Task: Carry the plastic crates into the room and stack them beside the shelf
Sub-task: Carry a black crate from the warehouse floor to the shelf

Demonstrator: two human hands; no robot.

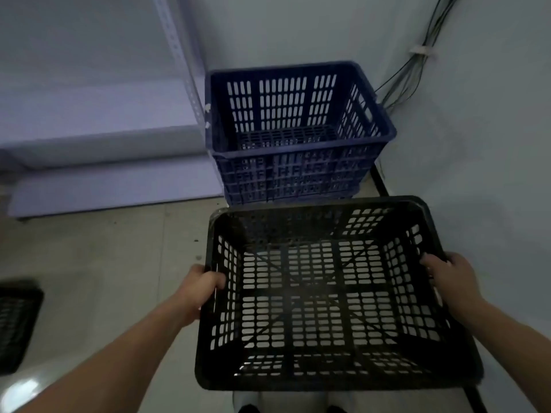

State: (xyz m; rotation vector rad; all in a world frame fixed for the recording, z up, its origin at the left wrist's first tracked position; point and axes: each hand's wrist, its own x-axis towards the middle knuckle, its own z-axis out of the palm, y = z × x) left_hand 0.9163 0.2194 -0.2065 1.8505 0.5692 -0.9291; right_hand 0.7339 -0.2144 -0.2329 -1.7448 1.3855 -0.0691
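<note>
Black crate (328,381): hanging open side up, just in front of the blue stack (298,168), carried by both hands.
Left hand (200,283): gripping the crate's left rim, fingers curling inside.
Right hand (447,274): gripping the right rim the same way.
Shelf (104,156): standing just left of the blue stack.
Second black crate (18,320): lying on the floor, well left of the blue stack.
Cables (417,61): running down the wall right of the blue stack.

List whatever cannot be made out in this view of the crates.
All in the head view:
blue crates: blur hides how many are nested.
dark crate: cut off by the left edge, blurred.
shelf: top cut off by the upper edge.
cables: lower ends hidden behind the blue crates.
shoes: mostly hidden under the black crate.
</note>
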